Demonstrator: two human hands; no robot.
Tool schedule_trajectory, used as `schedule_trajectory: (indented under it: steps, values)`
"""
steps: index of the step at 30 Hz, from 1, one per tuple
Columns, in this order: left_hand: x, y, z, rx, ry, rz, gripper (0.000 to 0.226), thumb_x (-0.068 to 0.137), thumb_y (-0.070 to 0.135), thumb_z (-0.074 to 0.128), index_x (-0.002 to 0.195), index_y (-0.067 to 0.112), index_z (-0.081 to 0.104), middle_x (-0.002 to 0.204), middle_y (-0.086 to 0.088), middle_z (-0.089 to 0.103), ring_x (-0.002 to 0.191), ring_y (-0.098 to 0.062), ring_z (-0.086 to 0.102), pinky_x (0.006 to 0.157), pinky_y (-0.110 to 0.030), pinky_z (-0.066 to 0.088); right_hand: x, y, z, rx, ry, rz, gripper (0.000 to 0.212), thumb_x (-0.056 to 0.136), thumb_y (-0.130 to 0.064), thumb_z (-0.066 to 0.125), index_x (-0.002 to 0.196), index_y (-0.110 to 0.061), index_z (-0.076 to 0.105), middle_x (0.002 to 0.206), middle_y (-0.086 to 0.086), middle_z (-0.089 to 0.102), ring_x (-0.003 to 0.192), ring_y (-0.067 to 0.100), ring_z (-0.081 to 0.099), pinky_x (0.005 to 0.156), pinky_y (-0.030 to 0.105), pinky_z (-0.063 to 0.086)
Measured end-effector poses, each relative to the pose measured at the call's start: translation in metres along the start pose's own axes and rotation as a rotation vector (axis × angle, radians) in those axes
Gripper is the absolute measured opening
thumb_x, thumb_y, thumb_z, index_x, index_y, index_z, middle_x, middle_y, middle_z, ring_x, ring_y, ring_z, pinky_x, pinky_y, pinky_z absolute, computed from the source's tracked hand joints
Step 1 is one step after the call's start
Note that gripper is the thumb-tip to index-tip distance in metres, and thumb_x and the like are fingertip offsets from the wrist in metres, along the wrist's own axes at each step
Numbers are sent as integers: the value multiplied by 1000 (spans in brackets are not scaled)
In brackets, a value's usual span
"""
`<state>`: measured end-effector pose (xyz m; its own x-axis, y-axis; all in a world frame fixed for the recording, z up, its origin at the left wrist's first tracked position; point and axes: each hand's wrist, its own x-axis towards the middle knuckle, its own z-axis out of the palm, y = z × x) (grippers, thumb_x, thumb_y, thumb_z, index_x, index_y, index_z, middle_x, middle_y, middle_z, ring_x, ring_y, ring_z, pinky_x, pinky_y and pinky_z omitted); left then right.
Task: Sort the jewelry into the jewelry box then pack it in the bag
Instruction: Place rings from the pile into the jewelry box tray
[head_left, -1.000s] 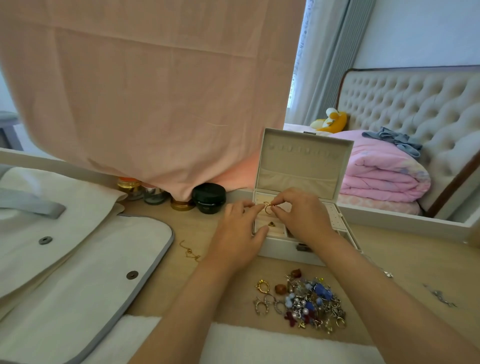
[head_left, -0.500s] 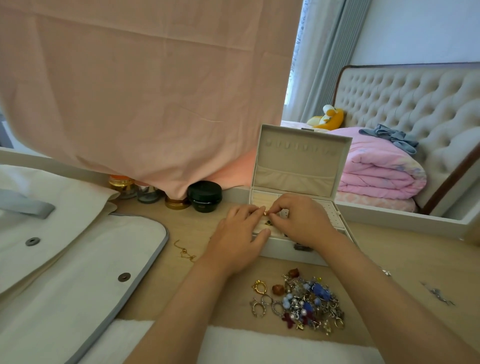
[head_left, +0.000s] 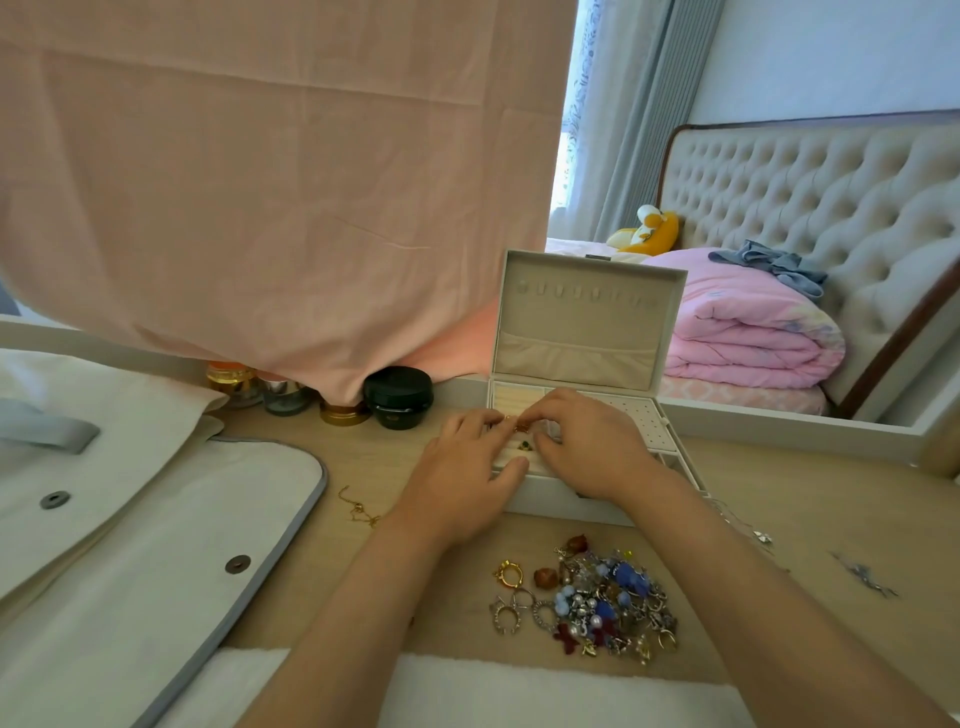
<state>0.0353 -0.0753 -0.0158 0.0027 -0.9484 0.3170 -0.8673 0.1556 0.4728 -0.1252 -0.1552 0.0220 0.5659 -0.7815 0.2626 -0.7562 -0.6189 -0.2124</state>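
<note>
A cream jewelry box stands open on the wooden table, its lid upright. My left hand rests on the box's front left part, fingers reaching into the ring section. My right hand lies over the middle of the tray and pinches a small gold ring down among the ring rolls, fingertips of both hands meeting at it. A green-stoned ring sits in the tray just below. A pile of mixed jewelry lies in front of the box. The cream bag lies flat at the left.
A thin gold chain lies left of the box and silver pieces at the right. Jars stand behind under a hanging pink cloth. A white towel covers the table's near edge. A bed lies beyond.
Both hands have lowered the gold ring from just above the tray down into the ring section. The left hand's fingers now lie flatter on the box.
</note>
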Motion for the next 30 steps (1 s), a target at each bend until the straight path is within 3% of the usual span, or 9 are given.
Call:
schedule_trajectory:
  steps: [3, 6, 9, 11, 15, 21, 26, 30]
  values:
    - [0, 4, -9, 21, 59, 21, 57, 97, 46, 50, 150, 30, 39, 145, 9, 40, 133, -8, 31, 103, -27, 35, -12, -1, -7, 39, 40, 6, 27, 98, -32, 55, 123, -37, 61, 130, -14, 51, 106, 12, 59, 83, 33, 48]
    - [-1, 14, -24, 34, 108, 55, 35, 94, 42, 57, 127, 30, 56, 118, 13, 52, 108, -6, 48, 84, -25, 45, -29, -5, -18, 96, 70, -4, 19, 96, -31, 57, 113, -37, 64, 117, -16, 56, 88, 6, 55, 80, 33, 48]
    - [-5, 27, -40, 35, -2, 38, 10, 93, 38, 59, 101, 32, 61, 92, 14, 59, 82, -6, 56, 70, -28, 51, -49, -9, -29, 202, -58, -12, 14, 95, -31, 59, 101, -38, 69, 97, -21, 63, 81, -2, 55, 77, 27, 48]
    - [-6, 35, -44, 58, -134, 24, 3, 92, 35, 61, 94, 33, 62, 84, 13, 60, 77, -5, 57, 67, -28, 51, -62, -11, -33, 212, -172, -15, 13, 95, -33, 60, 100, -38, 71, 94, -22, 64, 86, -4, 57, 77, 25, 49]
    - [-10, 46, -42, 98, -383, -32, 3, 90, 38, 66, 93, 37, 67, 87, 16, 63, 82, -3, 59, 75, -29, 53, -78, -13, -31, 190, -289, -46, 15, 93, -32, 63, 104, -35, 73, 96, -20, 67, 88, -3, 60, 81, 23, 52]
    - [-16, 51, -33, 58, -582, -100, 11, 85, 36, 75, 96, 35, 74, 91, 17, 70, 87, 1, 64, 79, -22, 53, -85, -12, -18, 204, -457, -58, 21, 85, -42, 73, 104, -35, 77, 92, -20, 73, 83, -2, 64, 81, 28, 57]
    - [-17, 51, -30, 47, -614, -96, 18, 82, 30, 79, 97, 34, 72, 91, 15, 70, 86, -1, 65, 80, -24, 55, -84, -8, -12, 250, -473, -58, 16, 87, -34, 73, 103, -33, 77, 95, -19, 72, 87, -1, 64, 86, 29, 56]
    - [-15, 49, -38, -112, -535, -55, 29, 81, 21, 77, 103, 35, 65, 88, 12, 72, 82, -3, 69, 83, -34, 60, -84, -1, -25, 515, -384, 32, 11, 87, -25, 76, 96, -31, 76, 91, -14, 72, 81, 2, 67, 81, 25, 56]
